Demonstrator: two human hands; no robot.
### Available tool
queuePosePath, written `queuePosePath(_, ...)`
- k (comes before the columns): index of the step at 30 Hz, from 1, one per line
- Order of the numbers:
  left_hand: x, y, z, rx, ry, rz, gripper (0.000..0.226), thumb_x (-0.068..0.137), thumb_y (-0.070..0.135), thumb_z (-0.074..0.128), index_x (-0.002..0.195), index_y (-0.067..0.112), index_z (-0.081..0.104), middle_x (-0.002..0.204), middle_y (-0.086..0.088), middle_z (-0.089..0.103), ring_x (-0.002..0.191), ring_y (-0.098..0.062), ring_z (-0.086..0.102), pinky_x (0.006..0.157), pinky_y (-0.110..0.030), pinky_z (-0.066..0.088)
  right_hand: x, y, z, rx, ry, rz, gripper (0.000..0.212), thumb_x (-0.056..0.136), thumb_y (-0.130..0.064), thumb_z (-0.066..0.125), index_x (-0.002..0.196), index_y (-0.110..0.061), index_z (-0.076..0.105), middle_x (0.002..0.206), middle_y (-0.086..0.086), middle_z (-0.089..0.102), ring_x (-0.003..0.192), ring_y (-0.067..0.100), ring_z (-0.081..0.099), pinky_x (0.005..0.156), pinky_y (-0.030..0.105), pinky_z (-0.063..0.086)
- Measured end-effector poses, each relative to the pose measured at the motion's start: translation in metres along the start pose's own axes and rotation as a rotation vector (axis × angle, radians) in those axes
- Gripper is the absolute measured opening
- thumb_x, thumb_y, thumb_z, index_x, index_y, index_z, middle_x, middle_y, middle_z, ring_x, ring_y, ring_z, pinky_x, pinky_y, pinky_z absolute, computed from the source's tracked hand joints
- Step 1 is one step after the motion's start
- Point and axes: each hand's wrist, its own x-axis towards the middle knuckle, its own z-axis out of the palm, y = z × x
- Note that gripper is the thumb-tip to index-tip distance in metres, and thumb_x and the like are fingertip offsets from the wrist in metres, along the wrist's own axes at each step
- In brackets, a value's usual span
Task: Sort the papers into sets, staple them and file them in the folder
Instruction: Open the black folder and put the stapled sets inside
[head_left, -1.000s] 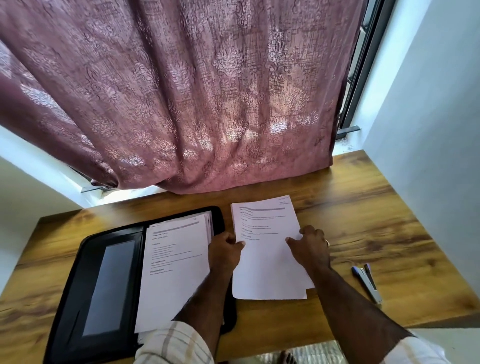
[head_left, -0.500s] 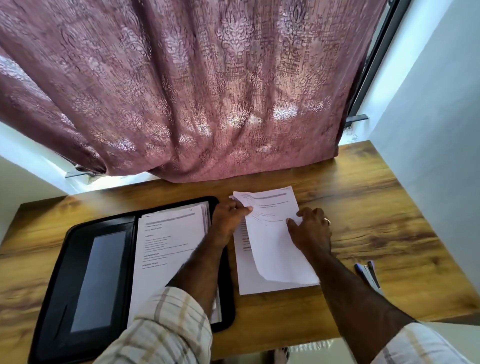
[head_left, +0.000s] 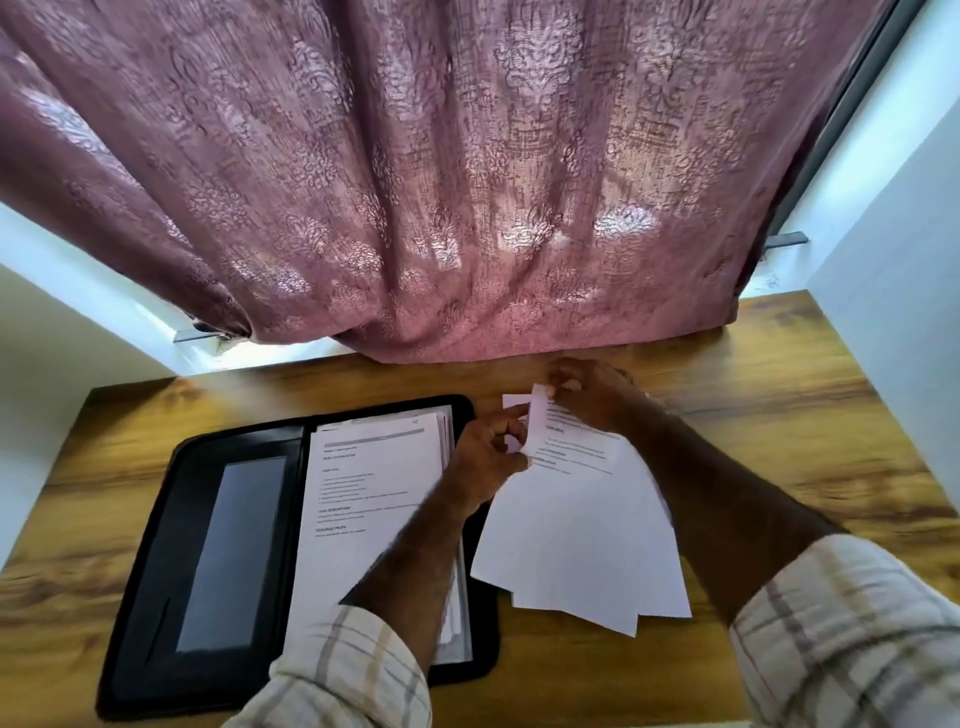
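A loose set of white printed papers (head_left: 582, 540) lies on the wooden desk, right of an open black folder (head_left: 228, 551). My left hand (head_left: 483, 457) pinches the left edge of the top sheets near their upper corner. My right hand (head_left: 587, 395) grips the top edge of the same sheets, and the corner curls up between both hands. A second stack of printed papers (head_left: 369, 499) rests in the folder's right half. My right forearm crosses the desk to the right of the loose papers. No stapler shows.
A maroon patterned curtain (head_left: 441, 182) hangs over the desk's far edge, just behind my right hand. A white wall (head_left: 904, 322) borders the wooden desk (head_left: 810, 426) on the right. The folder's left half has a grey pocket panel (head_left: 234, 551).
Both hands moved from the sides of the loose papers up to their top end and lifted the upper corner. The view tilted, and the stapler at the right went out of sight.
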Motion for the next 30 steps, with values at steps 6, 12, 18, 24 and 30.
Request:
queuePosePath(6,-0.009,0.012,0.001,-0.24,0.059,-0.101,0.053,0.092,0.026,0.082,0.134,0.011,0.053,0.128,-0.003,0.073,0.117,-0.02,0.072,0.085,-0.026,0.061,0.01,-0.005,-0.015,0.037,-0.07,-0.125,0.004,0.094,-0.016,0.076,0.091,-0.018,0.077,0.092,-0.003,0.075,0.082,0.012,0.069,0.075,0.027,0.053)
queuePosePath(12,-0.014,0.018,0.005,-0.069,0.009,-0.073,0.043,0.097,0.025,0.075,0.137,0.02,0.062,0.131,0.004,0.072,0.116,-0.014,0.071,0.093,-0.027,0.06,0.012,-0.039,-0.042,0.191,0.03,-0.152,0.01,0.098,-0.015,0.073,0.106,-0.014,0.078,0.102,-0.004,0.075,0.085,0.002,0.066,0.069,0.016,0.045)
queuePosePath(18,-0.039,0.044,-0.055,-0.212,0.183,-0.005,0.03,0.098,0.014,0.073,0.128,0.012,0.07,0.119,-0.002,0.078,0.112,-0.02,0.073,0.091,-0.032,0.061,0.024,-0.09,-0.06,0.164,0.212,-0.193,0.018,0.092,-0.045,0.078,0.098,-0.028,0.075,0.091,-0.01,0.073,0.077,-0.001,0.064,0.068,0.023,0.046)
queuePosePath(24,-0.074,0.04,-0.151,-0.286,0.482,-0.001,0.036,0.095,0.005,0.073,0.131,0.01,0.069,0.117,0.003,0.079,0.111,-0.013,0.073,0.095,-0.028,0.058,0.013,-0.132,-0.01,0.944,-0.03,0.076,0.043,0.094,-0.048,0.074,0.117,-0.012,0.072,0.11,0.011,0.078,0.096,0.029,0.075,0.088,0.045,0.061)
queuePosePath(30,-0.109,0.005,-0.193,-0.18,0.579,-0.099,0.038,0.094,-0.001,0.073,0.121,0.025,0.07,0.115,0.008,0.075,0.102,-0.009,0.073,0.072,-0.017,0.059,-0.007,-0.147,0.095,0.981,-0.317,0.156,0.059,0.071,-0.018,0.091,0.124,-0.006,0.071,0.121,0.015,0.076,0.11,0.038,0.073,0.097,0.062,0.057)
